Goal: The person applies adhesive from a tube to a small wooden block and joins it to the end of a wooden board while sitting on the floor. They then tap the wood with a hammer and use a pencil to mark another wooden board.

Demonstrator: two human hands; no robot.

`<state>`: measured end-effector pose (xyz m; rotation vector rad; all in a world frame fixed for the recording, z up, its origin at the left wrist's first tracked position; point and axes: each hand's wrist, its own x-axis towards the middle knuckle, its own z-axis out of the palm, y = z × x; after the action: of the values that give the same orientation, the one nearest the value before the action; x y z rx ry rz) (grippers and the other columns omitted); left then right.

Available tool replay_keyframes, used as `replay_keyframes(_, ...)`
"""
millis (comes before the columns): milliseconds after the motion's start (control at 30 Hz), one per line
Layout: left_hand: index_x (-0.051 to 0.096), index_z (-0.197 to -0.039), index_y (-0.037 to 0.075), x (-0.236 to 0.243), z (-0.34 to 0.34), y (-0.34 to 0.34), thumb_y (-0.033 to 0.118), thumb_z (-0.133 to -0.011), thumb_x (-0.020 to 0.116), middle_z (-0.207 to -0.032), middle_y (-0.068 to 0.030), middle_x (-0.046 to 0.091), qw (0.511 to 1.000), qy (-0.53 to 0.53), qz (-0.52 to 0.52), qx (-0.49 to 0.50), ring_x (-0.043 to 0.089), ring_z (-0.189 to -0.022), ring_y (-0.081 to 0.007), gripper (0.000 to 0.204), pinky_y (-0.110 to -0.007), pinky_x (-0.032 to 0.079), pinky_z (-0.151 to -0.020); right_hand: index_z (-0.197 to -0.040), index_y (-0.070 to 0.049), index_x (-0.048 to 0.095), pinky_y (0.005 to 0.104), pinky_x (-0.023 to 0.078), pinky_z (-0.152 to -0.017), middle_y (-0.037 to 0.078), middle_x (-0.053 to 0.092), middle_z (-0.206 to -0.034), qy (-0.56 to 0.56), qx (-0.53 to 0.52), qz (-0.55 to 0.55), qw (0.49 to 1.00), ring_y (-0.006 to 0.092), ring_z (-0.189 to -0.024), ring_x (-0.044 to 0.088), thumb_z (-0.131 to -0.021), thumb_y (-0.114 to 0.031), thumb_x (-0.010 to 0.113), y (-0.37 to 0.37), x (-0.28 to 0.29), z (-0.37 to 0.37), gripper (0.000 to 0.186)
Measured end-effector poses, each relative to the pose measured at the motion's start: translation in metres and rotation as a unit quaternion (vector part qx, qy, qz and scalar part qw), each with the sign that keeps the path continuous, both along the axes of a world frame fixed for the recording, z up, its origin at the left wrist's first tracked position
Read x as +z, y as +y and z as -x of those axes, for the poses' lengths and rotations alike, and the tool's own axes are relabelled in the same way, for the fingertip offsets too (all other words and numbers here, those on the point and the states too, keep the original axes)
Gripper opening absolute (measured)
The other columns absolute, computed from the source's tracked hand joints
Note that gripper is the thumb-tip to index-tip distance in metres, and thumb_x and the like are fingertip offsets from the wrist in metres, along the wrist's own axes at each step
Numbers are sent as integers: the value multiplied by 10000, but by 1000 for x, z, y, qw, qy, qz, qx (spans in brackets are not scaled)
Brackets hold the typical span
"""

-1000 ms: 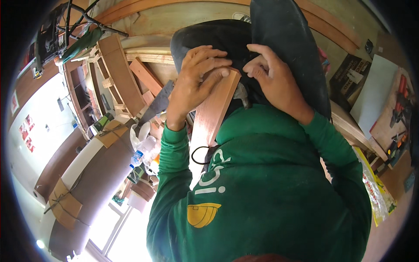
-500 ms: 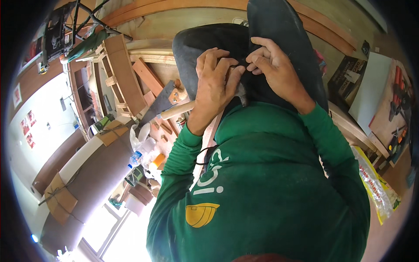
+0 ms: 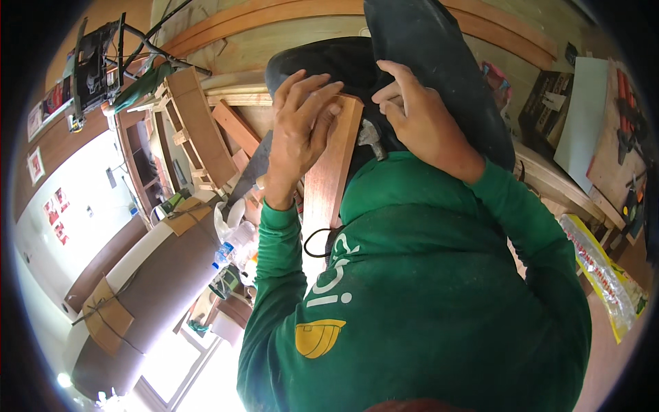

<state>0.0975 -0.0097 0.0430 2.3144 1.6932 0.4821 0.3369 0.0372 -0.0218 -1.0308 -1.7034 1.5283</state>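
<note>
My left hand (image 3: 298, 130) is open, its fingers loosely stretched and the thumb apart, beside the upper end of a reddish wooden board (image 3: 333, 161). The thumb overlaps the board's edge; whether it touches cannot be told. My right hand (image 3: 429, 120) is over my dark trousers, index finger extended, the thumb and other fingers pressed together; anything between them is too small to make out. A hammer's metal head (image 3: 373, 141) rests on my lap, right of the board. Most of its handle is hidden.
Left are a saw blade (image 3: 255, 168), a wooden frame (image 3: 199, 130) and a plastic bottle (image 3: 223, 254). Right are red-handled pliers (image 3: 623, 130), a pale panel (image 3: 580, 123) and a yellow-edged plastic packet (image 3: 600, 281). Long wooden strips (image 3: 274, 14) run along the far side.
My left hand has moved left, away from my right hand, and its fingers have spread. The board's end now shows between the hands. The right hand keeps nearly the same pose.
</note>
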Motion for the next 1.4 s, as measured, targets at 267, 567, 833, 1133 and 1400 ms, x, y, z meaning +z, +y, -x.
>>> replay_keyframes(267,788,-1226,42,-5,-5,4,133,-981,773,-1204,-145,763,999,-26,-23,-8,667,-1233,-393,262,-495,516,-1109,-1543,-18,482,495,612,-850,196,799,-1060,-63,52,-86,993,425,-973,772,-1022,-53,683,7,3,8,560)
replay_keyframes(567,789,-1211,48,-20,-15,-8,129,-974,784,-1206,-136,743,993,-105,-41,13,662,-1208,-380,250,-492,524,-1057,-1549,-37,491,508,602,-833,164,784,-1022,-86,61,-112,988,405,-960,767,-1030,-81,690,4,12,12,557)
replay_keyframes(833,783,-1200,36,-24,-14,-10,111,-967,785,-1204,-132,740,991,-125,-48,15,659,-1178,-375,244,-468,532,-1040,-1543,-36,483,521,593,-819,149,728,-972,-110,54,-178,976,400,-924,741,-1034,-73,671,-3,9,16,544)
replay_keyframes(1133,769,-1206,19,-25,-17,-10,145,-961,799,-1199,-163,732,991,-116,-65,23,664,-1173,-388,278,-484,532,-1042,-1539,7,479,306,585,-782,47,686,-957,150,2,40,988,140,-824,682,-992,47,672,6,14,8,581)
replay_keyframes(1400,721,-1272,1,-35,-52,-15,290,-876,897,-1229,-173,703,985,-20,-84,148,628,-1241,-431,520,-515,526,-1057,-1473,40,546,250,496,-673,1,611,-812,108,-41,75,991,80,-704,577,-1099,-96,571,42,6,-11,398)
